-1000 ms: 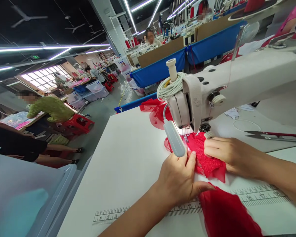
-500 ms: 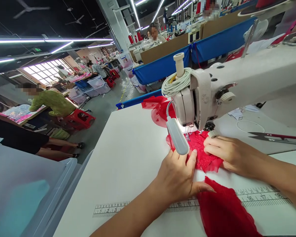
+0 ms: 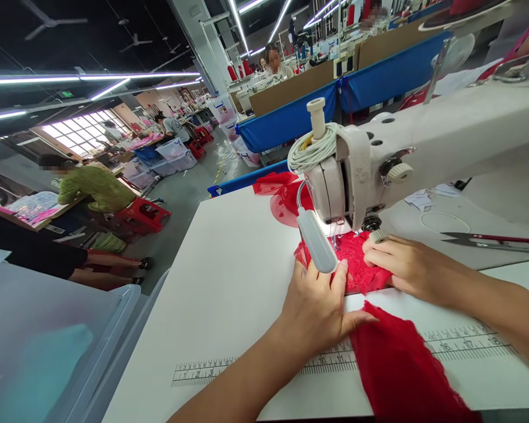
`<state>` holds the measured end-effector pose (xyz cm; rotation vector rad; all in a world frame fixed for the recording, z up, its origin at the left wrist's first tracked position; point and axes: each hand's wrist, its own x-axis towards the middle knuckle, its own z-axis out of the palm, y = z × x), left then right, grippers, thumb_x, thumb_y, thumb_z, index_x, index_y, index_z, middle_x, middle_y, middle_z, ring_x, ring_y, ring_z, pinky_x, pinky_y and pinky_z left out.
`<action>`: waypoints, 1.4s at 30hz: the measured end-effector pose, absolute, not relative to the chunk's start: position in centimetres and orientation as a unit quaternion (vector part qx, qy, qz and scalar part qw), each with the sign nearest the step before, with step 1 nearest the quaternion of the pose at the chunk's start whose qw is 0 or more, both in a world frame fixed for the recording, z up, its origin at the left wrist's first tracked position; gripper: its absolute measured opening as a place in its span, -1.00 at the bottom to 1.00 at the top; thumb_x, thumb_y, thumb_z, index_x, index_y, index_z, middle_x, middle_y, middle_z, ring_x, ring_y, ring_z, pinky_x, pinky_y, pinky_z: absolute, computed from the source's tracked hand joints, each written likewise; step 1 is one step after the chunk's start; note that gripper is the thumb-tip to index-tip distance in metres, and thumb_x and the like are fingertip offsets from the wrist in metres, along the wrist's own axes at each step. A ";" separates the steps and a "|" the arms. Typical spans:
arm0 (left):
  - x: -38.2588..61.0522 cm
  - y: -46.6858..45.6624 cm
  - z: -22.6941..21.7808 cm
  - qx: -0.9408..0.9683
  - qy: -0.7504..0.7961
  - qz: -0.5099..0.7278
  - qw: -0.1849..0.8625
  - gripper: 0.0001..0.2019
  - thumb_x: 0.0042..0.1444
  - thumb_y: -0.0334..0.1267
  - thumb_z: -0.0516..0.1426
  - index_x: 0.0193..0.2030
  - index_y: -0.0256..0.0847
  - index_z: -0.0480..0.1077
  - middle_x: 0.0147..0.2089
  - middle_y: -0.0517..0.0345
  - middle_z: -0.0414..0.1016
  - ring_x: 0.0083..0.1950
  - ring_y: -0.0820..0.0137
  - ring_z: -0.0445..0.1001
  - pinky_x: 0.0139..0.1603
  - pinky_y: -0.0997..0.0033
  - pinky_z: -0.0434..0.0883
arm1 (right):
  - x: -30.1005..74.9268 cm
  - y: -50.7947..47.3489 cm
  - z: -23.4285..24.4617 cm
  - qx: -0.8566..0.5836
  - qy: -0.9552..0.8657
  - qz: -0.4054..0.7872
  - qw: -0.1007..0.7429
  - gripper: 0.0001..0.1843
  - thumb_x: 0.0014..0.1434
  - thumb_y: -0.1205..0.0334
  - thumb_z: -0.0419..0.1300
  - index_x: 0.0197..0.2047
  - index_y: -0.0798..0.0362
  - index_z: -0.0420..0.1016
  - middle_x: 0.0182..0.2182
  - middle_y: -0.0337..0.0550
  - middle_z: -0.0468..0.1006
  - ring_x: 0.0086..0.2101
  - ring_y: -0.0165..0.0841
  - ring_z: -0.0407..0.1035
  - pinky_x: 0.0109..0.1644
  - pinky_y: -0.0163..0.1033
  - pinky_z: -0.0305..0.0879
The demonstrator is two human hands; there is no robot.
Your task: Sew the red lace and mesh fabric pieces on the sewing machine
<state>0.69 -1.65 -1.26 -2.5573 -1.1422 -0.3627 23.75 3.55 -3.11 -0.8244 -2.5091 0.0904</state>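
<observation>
From where I stand, the red lace point(image 3: 357, 267) lies at the sewing machine point(image 3: 458, 129), its far part up by the presser foot point(image 3: 335, 242), well in from the table's point(image 3: 229, 282) left edge. That looks to me like a piece partway through: it is placed and spread, but not free of the machine. A small lamp point(image 3: 317, 241) hangs over it, so I can't tell how much stitching is in or how much remains.

The left hand point(image 3: 312, 305) is spread and loose rather than clenched, fingertips resting on the lace's left side, thumb reaching out over a darker red cloth point(image 3: 401, 358). The right hand point(image 3: 405, 267) has its fingers curled onto the lace's right side; whether they pinch it or only press, I can't tell.

The darker cloth lies away from the needle, crossing the printed scale point(image 3: 326, 360) and running down to the table's near edge; I'd judge that part unsewn as yet, though whether it joins the lace isn't clear. Toward the table's far edge, beyond the lamp, sheer red fabric point(image 3: 284, 205) lies bunched; finished or waiting, I can't say. Snips point(image 3: 511, 242) lie at the right, apart from both hands.
</observation>
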 end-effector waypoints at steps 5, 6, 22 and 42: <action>1.3 -1.4 -0.9 -0.870 -0.412 -0.163 0.215 -0.56 0.30 0.03 0.05 0.02 -0.32 0.47 -0.13 -0.09 0.53 0.00 0.04 0.45 0.14 -0.08 0.20 | 23.6 3.6 -2.6 -0.304 -0.917 -0.010 0.257 -0.60 -0.08 0.65 -0.11 -0.32 0.00 0.31 -0.38 -0.17 0.40 -0.39 -0.30 0.27 -0.39 -0.23 0.14; 1.4 -1.3 -0.9 -0.863 -0.414 -0.181 0.225 -0.69 0.28 -0.08 0.09 -0.08 -0.28 0.49 -0.26 0.00 0.52 -0.11 0.12 0.47 0.09 -0.01 0.23 | 23.6 3.5 -2.4 -0.305 -0.917 -0.022 0.256 -0.60 -0.06 0.65 -0.11 -0.31 0.01 0.33 -0.37 -0.16 0.42 -0.40 -0.30 0.28 -0.40 -0.24 0.14; 1.0 0.9 -1.3 -0.895 -0.395 -0.204 -0.045 -0.81 0.26 -0.44 -0.04 -0.33 -0.22 0.33 -0.37 0.14 0.36 -0.32 0.39 0.35 -0.39 0.47 0.31 | 23.5 2.2 -1.2 -0.338 -0.898 0.009 0.282 -0.65 0.11 0.48 -0.05 -0.08 0.01 0.37 -0.27 -0.11 0.46 -0.35 -0.32 0.38 -0.34 -0.25 0.28; 1.7 2.1 -1.6 -0.865 -0.420 -0.254 -0.097 -0.87 0.30 -0.25 0.08 -0.25 -0.23 0.39 -0.28 0.12 0.45 -0.23 0.34 0.42 -0.20 0.37 0.38 | 21.7 1.8 -1.8 -0.357 -0.872 0.041 0.331 -0.70 0.36 0.32 -0.06 -0.31 0.00 0.44 -0.42 -0.22 0.53 -0.48 -0.43 0.39 -0.41 -0.34 0.23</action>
